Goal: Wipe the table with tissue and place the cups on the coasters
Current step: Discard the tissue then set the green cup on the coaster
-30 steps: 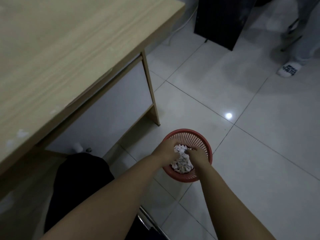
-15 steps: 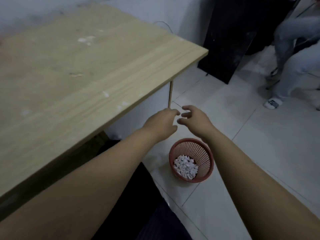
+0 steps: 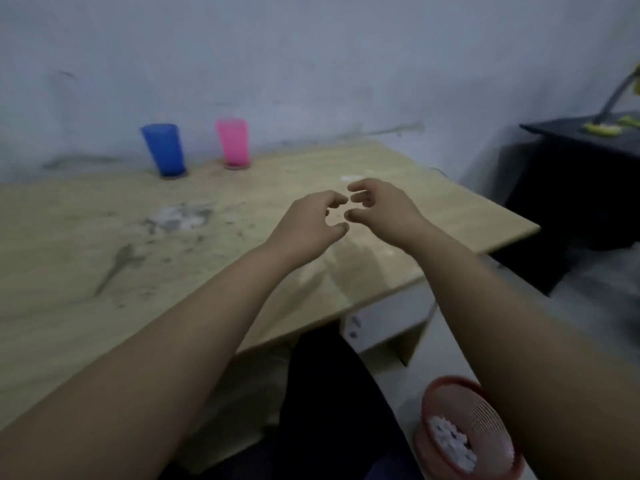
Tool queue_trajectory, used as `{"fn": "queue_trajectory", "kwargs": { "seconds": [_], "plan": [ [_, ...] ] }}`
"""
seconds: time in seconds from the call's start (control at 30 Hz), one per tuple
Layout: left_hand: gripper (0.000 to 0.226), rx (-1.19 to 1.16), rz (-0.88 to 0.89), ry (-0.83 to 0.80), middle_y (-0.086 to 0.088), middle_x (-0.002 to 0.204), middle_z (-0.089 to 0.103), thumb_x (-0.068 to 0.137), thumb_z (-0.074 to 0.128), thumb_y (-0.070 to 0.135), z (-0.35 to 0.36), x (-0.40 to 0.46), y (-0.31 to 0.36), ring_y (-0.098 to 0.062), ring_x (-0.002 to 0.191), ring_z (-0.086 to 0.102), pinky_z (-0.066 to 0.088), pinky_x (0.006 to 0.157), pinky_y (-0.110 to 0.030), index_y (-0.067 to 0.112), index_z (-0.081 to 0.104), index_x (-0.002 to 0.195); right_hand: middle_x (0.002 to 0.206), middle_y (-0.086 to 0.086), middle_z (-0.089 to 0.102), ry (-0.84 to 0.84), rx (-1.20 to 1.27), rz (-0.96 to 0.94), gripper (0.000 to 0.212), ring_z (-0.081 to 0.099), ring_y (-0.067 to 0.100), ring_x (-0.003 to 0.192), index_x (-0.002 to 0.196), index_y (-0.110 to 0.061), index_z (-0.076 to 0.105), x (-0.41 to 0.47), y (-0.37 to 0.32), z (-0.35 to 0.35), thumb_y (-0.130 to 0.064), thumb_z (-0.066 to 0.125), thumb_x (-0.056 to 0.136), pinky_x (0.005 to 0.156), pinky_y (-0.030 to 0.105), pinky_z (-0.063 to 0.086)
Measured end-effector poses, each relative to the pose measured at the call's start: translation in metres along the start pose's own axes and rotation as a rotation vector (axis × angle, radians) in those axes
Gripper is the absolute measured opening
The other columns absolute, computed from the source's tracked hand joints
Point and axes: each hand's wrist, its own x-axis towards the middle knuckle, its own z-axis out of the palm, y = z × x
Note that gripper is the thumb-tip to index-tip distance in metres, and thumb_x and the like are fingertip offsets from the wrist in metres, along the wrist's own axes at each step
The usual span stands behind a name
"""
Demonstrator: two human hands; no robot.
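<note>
Head camera looks forward-down across the table [image 3: 104,271].

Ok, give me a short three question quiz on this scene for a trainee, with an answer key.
1. True or false: both hands hold tissue.
2. Which cup stands further right on the table? A blue, B pink.
3. Fill in: the white scraps lie in the red ____ on the floor.

Key:
1. False: the left hand and right hand hover loosely curled and hold nothing.
2. B: the pink cup stands right of the blue cup on the table.
3. Basket, holding the scraps.
</note>
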Motion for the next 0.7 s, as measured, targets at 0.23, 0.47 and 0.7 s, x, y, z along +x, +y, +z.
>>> {"fn": "queue_trajectory", "kwargs": {
  "seconds": [0.23,0.47,0.7],
  "plan": [
    [0.042,0.225,-0.251,0.275,-0.001,0.129,0.057,0.085,0.064,0.020,-0.130,-0.075,-0.100,-0.016,0.116,0.053,0.037,0.091,-0.023,0.018,0.055,0.126,0.121,0.005,0.060,-0.297,0.037,-0.265,0.047,0.054,0.011,0.103,0.125,-0.018,0.054,0.034,-0.113,0.133,-0.015,0.068,0.080,0.081,0.021,0.040],
    [0.043,0.452,-0.482,0.483,-0.003,0.130,0.056,0.085,0.062,0.018,-0.220,-0.175,-0.175,-0.020,0.121,0.050,0.039,0.099,-0.035,0.015,0.054,0.127,0.125,0.001,0.059,-0.560,0.033,-0.491,0.045,0.054,0.013,0.114,0.125,-0.021,0.054,0.029,-0.203,0.263,-0.021,0.067,0.082,0.090,0.026,0.042],
    [0.042,0.471,-0.672,0.662,-0.003,0.126,0.058,0.084,0.065,0.022,-0.257,-0.252,-0.220,-0.020,0.118,0.052,0.038,0.098,-0.032,0.016,0.056,0.125,0.124,0.002,0.061,-0.687,0.100,-0.633,0.044,0.054,0.010,0.113,0.125,-0.017,0.055,0.009,-0.265,0.350,-0.016,0.066,0.082,0.086,0.016,0.035]
  ]
}}
